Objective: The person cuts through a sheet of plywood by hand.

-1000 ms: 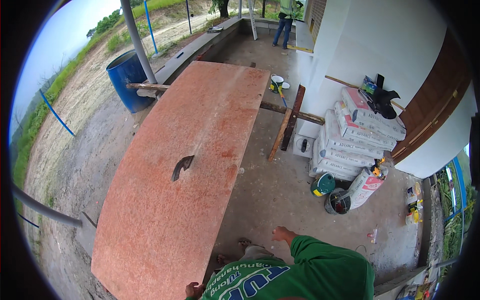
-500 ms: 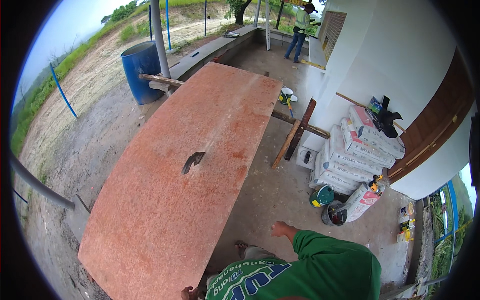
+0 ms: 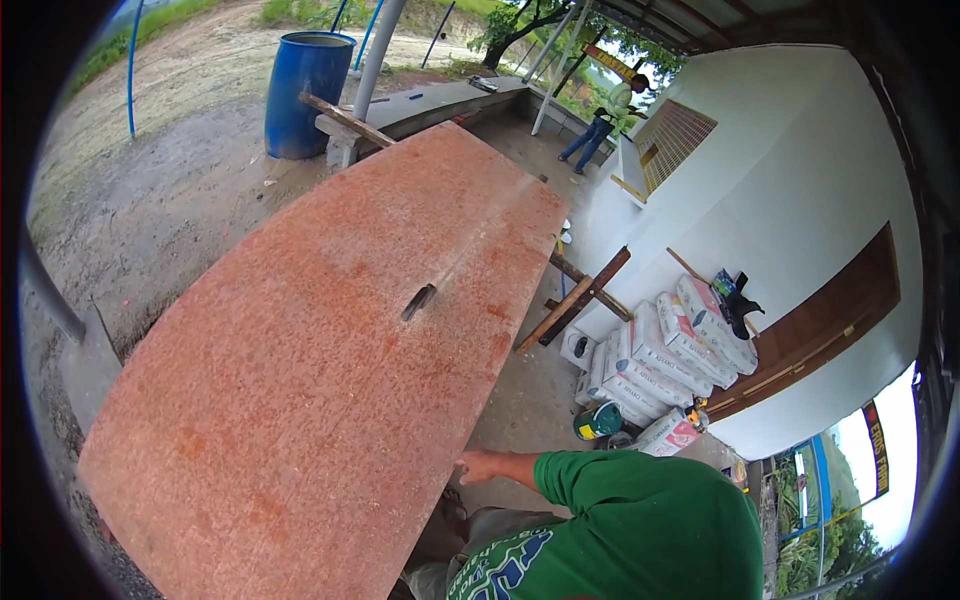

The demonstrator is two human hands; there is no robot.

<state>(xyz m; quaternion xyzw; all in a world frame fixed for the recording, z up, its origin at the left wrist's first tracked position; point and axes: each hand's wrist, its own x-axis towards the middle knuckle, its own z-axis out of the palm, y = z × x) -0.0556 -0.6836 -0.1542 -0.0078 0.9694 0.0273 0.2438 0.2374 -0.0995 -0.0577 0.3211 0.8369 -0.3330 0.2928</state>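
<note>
Concrete floor shows at centre, with a white wall taking up the upper right of the frame. Right hand, lower centre: at the right edge of the red board, fingertips touching it or just beside it; cannot tell which. No object seen in the fingers; how wide or narrow the grip is cannot be told from this angle. Left hand: out of view.

Change noted: half a second ago the right hand was over the floor, apart from the board, and the left hand showed at the lower edge of the frame. View has also tilted. Judged meaning: the board is now within the right hand's reach.

Board: large, flat, running from lower left to upper centre. Small dark piece lies near its middle. Timber beam protrudes beyond its far left side, crossed timbers beyond its right.

Further out: blue barrel, upper left; stacked bags and green bucket, right of centre; another person, standing, upper centre.
</note>
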